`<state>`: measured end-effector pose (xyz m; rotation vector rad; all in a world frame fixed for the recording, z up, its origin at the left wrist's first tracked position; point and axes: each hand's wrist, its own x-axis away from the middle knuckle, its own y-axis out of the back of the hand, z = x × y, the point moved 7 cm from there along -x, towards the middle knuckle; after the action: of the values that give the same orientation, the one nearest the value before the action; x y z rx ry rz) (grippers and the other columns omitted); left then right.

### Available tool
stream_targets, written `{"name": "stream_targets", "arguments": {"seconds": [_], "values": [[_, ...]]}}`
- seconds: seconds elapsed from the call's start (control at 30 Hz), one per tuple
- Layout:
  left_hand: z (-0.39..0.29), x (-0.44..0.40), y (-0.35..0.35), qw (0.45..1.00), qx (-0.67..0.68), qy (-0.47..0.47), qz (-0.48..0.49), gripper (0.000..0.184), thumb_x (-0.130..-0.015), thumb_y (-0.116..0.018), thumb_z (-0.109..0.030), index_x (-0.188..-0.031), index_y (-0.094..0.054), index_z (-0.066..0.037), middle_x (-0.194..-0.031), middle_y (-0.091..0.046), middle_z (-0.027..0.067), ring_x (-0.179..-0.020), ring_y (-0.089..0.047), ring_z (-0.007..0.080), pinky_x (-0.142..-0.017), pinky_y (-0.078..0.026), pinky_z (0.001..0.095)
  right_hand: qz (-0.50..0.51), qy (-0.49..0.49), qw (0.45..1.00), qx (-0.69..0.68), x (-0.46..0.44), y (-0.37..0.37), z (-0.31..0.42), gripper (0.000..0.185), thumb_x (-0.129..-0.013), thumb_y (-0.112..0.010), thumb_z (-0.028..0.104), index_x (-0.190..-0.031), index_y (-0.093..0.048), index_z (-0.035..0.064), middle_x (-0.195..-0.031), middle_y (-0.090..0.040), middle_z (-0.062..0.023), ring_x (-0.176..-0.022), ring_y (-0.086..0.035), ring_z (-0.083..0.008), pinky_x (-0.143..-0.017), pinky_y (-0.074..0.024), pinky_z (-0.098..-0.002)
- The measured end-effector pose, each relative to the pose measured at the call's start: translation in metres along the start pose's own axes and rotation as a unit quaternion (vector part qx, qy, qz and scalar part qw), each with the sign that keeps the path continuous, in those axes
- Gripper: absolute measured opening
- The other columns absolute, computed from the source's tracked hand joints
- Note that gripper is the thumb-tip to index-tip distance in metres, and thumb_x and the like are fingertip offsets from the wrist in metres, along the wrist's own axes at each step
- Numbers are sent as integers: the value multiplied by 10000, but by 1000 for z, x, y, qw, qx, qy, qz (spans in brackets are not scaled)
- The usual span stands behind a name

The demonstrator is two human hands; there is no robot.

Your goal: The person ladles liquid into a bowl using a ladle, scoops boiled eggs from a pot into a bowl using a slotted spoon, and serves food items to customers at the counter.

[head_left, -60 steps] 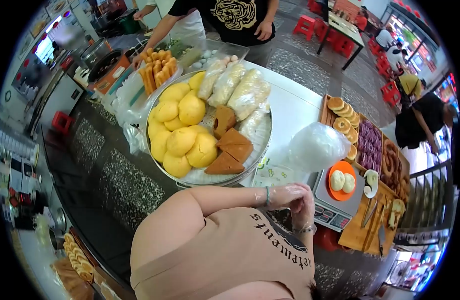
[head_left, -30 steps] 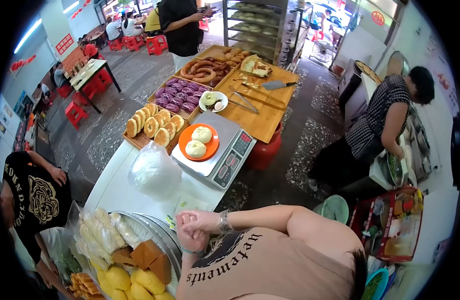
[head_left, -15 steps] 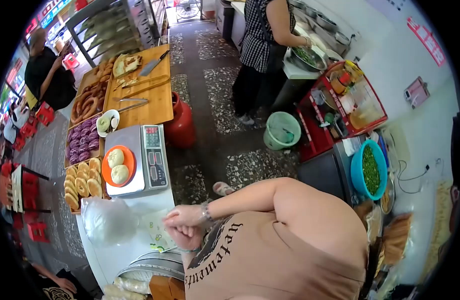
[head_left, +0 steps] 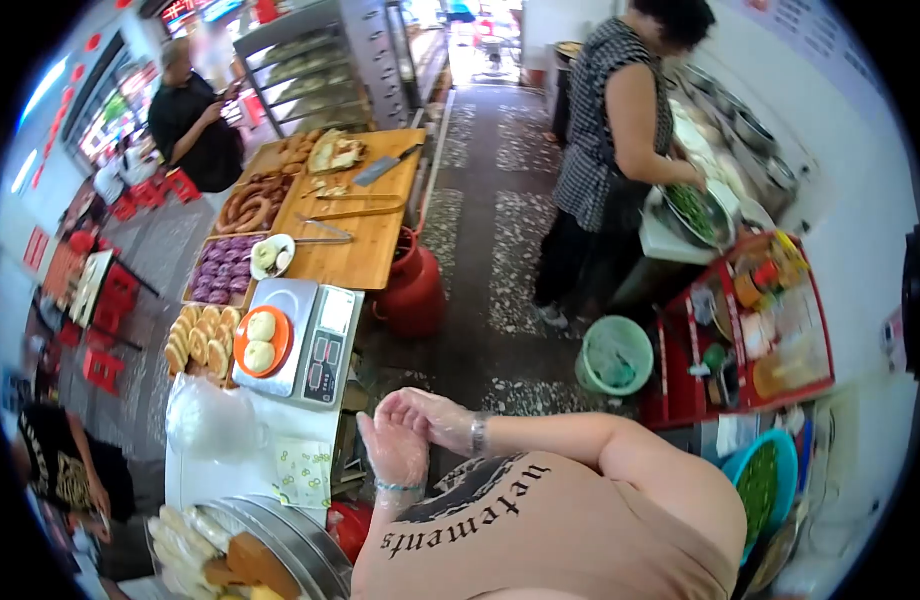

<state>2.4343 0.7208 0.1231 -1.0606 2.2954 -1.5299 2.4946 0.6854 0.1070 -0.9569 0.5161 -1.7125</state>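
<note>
My left hand (head_left: 395, 455) is open, palm up with the thumb apart, and holds nothing. Touching it from above is my right hand (head_left: 432, 415), its fingers loosely bent and empty. Both look covered in thin clear plastic. Left of my hands, a green-patterned sheet or bag (head_left: 303, 472) lies on the white table (head_left: 195, 490), near a bundle of clear plastic bags (head_left: 217, 422). Further back, two pale buns (head_left: 261, 340) rest on an orange plate (head_left: 244, 362) on the weighing scale (head_left: 325, 368).
Trays of flat round cakes (head_left: 202, 340), purple buns (head_left: 225, 268) and brown rings (head_left: 252, 208) line the left. A cleaver (head_left: 380, 168) and tongs (head_left: 360, 205) lie on a wooden board. Steamer rims (head_left: 280, 540) stand below. A co-worker (head_left: 610, 130) handles greens; a green bin (head_left: 615, 355) stands nearby.
My hands were clasped and smeared by motion; now they have loosened, with the left palm turned up. The view has shifted, showing more of the steamer and the left side.
</note>
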Motion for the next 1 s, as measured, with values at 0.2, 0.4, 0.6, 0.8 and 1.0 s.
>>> {"name": "stream_targets", "arguments": {"seconds": [0.2, 0.4, 0.6, 0.8, 1.0], "values": [[25, -24, -46, 993, -51, -96, -48, 603, -943, -302, -548, -1175, -481, -21, -1200, -515, 157, -1139, -487, 294, -1028, -348, 395, -2, -85, 990, -111, 16, 17, 11, 389, -921, -543, 344, -1224, -462, 114, -1259, -495, -46, -1192, -446, -162, -1022, -372, -347], [-13, -43, -48, 980, -24, -184, -66, 539, -951, -338, -499, -1205, -474, -43, -1185, -530, 131, -1102, -508, 270, -1005, -366, 394, 148, -195, 965, -92, 15, -8, -5, 620, -859, -602, 412, -1332, -382, 77, -1303, -482, -46, -1196, -453, -178, -1015, -378, -368], [-77, -30, 19, 944, -49, -274, -176, 438, -959, -368, -423, -1130, -521, -50, -1090, -581, 111, -979, -550, 228, -898, -422, 363, 232, -298, 913, 155, -2, -24, -29, 323, -882, -610, 179, -1141, -478, 39, -974, -588, -52, -812, -570, -107, -735, -480, -238], [-108, -29, 119, 921, -72, -255, -285, 278, -943, -462, -303, -984, -565, -48, -902, -610, 82, -808, -567, 176, -770, -463, 311, 188, -257, 901, 295, -87, -20, -2, 207, -933, -527, 211, -1054, -553, 45, -918, -618, -39, -817, -567, -88, -738, -481, -222], [-105, -68, 142, 942, -78, -147, -292, 195, -925, -496, -228, -923, -571, -47, -827, -603, 72, -732, -564, 155, -697, -471, 284, 111, -204, 904, 360, -193, -16, 20, 199, -922, -525, 201, -1048, -565, 52, -937, -621, -47, -816, -578, -108, -770, -479, -260]]}}
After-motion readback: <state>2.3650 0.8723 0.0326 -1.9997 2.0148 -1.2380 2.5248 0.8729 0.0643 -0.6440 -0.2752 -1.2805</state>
